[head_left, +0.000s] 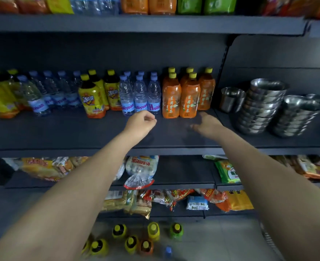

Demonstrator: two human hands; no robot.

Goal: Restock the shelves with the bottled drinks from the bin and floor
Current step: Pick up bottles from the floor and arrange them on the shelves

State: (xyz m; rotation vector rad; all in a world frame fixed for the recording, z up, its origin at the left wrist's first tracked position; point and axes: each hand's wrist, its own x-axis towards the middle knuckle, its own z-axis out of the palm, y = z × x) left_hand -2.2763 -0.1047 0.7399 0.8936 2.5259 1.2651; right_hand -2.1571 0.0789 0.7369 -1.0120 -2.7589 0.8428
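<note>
Dark grey metal forms the middle shelf [80, 132], the largest thing in view, and a wide strip along its front lies bare. At its right end stand stacked steel bowls [262, 106]. Along the back are the drinks already placed: orange tea bottles [185, 95] with yellow caps, clear water bottles [140, 95] just beside them, and yellow iced tea bottles [92, 98] further left.

The stock yet to be shelved is the cluster of bottles on the floor [130, 243], upright below the lowest shelf. Most have yellow caps and one has a blue cap. No bin can be made out for certain.

Both hands hover over the bare strip and hold nothing. The left hand [140, 122] has its fingers curled in, thumb against forefinger, just in front of the water bottles. The right hand [208, 125] is blurred, palm down, fingers loosely spread near the tea bottles.

Full and capped, these bottles probably feel fairly heavy and firm. Their glossy labels may be slippery, and the thin water bottles could dent if squeezed hard. From above, the neck under the cap looks the easiest hold. For setting a bottle down, a wrap round the body would be steadier.
</note>
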